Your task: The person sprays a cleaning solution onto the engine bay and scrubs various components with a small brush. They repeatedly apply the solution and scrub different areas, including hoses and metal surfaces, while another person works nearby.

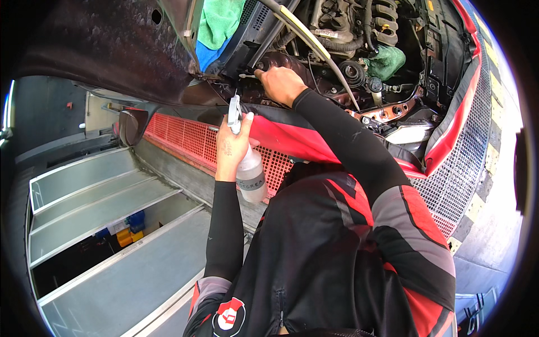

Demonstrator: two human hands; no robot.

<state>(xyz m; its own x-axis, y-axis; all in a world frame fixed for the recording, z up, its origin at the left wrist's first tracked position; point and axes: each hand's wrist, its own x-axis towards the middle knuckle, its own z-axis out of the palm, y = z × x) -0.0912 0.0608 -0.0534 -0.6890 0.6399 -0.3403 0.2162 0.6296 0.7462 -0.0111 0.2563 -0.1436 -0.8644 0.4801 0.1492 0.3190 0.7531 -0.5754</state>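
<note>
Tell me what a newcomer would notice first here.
Probably the spray bottle gripped in the left hand, near the picture's middle. Next, the exposed engine at the top, with a green cloth to its lower right. The bright red cover also stands out, below the right hand.

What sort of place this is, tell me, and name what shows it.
Probably a car workshop or detailing bay: a car engine lies exposed, red grid flooring runs alongside the car, and the left hand holds a spray bottle.
</note>
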